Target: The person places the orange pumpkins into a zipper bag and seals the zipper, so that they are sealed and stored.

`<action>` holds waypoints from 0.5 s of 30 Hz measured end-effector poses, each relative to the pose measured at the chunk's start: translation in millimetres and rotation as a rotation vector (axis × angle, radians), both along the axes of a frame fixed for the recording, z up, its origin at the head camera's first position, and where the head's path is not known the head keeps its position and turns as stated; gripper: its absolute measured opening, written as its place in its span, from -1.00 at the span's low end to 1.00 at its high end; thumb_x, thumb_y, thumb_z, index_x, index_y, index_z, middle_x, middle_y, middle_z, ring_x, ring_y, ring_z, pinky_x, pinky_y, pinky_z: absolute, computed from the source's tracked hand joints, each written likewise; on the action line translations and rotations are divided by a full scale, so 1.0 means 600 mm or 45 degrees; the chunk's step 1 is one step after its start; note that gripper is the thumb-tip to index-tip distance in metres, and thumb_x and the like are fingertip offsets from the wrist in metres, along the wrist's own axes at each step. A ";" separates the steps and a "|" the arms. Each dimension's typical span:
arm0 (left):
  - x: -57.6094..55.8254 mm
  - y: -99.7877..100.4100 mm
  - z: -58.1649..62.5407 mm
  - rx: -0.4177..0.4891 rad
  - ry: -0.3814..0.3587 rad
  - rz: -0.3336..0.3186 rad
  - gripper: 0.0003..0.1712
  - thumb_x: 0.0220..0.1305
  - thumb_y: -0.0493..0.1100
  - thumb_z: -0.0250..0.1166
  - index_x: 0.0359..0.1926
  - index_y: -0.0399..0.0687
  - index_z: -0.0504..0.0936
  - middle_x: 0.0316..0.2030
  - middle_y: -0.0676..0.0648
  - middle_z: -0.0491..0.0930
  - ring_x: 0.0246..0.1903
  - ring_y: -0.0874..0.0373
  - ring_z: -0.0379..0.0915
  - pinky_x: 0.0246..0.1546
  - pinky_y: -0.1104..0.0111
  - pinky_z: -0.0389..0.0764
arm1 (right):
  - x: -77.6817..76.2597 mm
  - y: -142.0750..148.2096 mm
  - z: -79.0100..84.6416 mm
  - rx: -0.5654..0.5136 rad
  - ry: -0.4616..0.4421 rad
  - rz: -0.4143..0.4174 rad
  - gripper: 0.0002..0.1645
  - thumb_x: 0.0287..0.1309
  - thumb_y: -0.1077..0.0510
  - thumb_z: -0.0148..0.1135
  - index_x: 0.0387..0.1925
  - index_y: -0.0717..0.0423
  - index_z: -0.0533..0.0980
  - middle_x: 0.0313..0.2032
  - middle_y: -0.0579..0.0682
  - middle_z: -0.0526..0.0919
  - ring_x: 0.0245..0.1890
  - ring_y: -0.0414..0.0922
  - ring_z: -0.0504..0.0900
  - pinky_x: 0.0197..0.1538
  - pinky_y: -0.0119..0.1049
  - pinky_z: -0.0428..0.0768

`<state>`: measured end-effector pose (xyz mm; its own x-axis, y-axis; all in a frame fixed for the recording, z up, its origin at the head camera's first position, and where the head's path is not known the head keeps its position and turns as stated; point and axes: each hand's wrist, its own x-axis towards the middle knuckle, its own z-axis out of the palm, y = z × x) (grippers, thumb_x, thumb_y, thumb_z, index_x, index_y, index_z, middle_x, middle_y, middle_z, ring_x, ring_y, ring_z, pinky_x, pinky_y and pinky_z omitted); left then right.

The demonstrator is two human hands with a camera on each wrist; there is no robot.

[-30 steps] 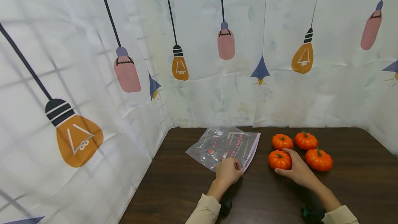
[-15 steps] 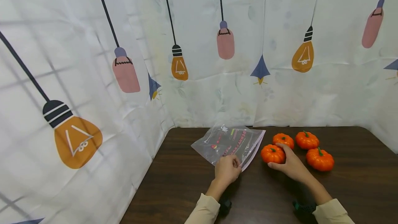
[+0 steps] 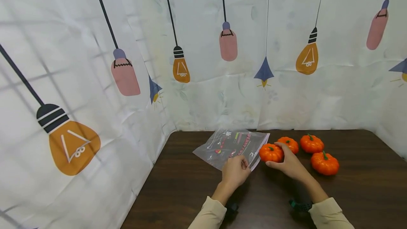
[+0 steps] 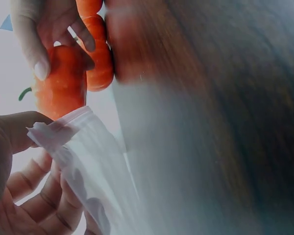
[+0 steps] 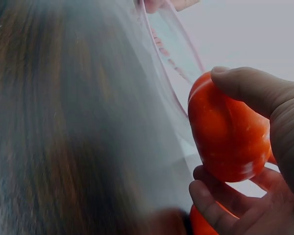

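Observation:
My right hand [image 3: 290, 163] grips a small orange pumpkin [image 3: 270, 153] between thumb and fingers, right beside the mouth of a clear plastic bag [image 3: 219, 147]. In the right wrist view the pumpkin [image 5: 225, 132] is at the bag's pinkish edge, and the mouth stands parted. The bag lies on the table with red printing on it. With thumb and fingers my left hand [image 3: 235, 172] pinches the near corner of that edge; in the left wrist view the bag's rim [image 4: 63, 129] shows under the thumb.
Behind the right hand sit more pumpkins: one [image 3: 288, 144] close by, one [image 3: 311, 143] farther right and one [image 3: 325, 163] nearer. The brown table [image 3: 178, 186] ends at a patterned curtain [image 3: 203, 105] at the back and left.
My right hand has lifted the front-left pumpkin from the group and carried it left to the bag. The left hand keeps its pinch on the bag, which has shifted slightly.

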<state>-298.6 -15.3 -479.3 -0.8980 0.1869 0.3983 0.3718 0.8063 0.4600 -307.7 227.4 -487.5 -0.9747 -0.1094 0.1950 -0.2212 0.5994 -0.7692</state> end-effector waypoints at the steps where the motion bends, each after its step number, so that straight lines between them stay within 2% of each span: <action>1: 0.000 0.001 0.000 0.005 0.000 -0.009 -0.82 -0.02 -0.13 0.43 -0.58 0.16 0.56 -0.70 0.26 0.41 -0.67 0.40 0.24 -0.62 0.47 0.23 | -0.001 -0.002 0.000 -0.006 -0.007 0.001 0.16 0.12 -0.17 0.50 0.48 0.28 0.09 0.36 0.43 0.33 0.22 0.29 0.49 0.26 0.32 0.44; 8: -0.002 -0.004 0.001 0.074 0.022 -0.092 -0.83 0.04 -0.16 0.41 -0.55 0.15 0.58 -0.68 0.25 0.45 -0.65 0.43 0.26 -0.56 0.53 0.27 | -0.005 -0.013 -0.004 0.001 -0.046 0.002 0.16 0.12 -0.20 0.48 0.49 0.26 0.08 0.35 0.42 0.35 0.21 0.28 0.49 0.28 0.33 0.42; 15: -0.005 -0.006 -0.002 0.082 0.066 -0.097 -0.82 0.06 -0.17 0.40 -0.55 0.16 0.57 -0.66 0.22 0.47 -0.64 0.44 0.25 -0.54 0.54 0.27 | -0.005 -0.017 -0.004 -0.001 -0.050 0.006 0.18 0.11 -0.21 0.49 0.49 0.26 0.09 0.36 0.40 0.36 0.23 0.26 0.49 0.29 0.31 0.42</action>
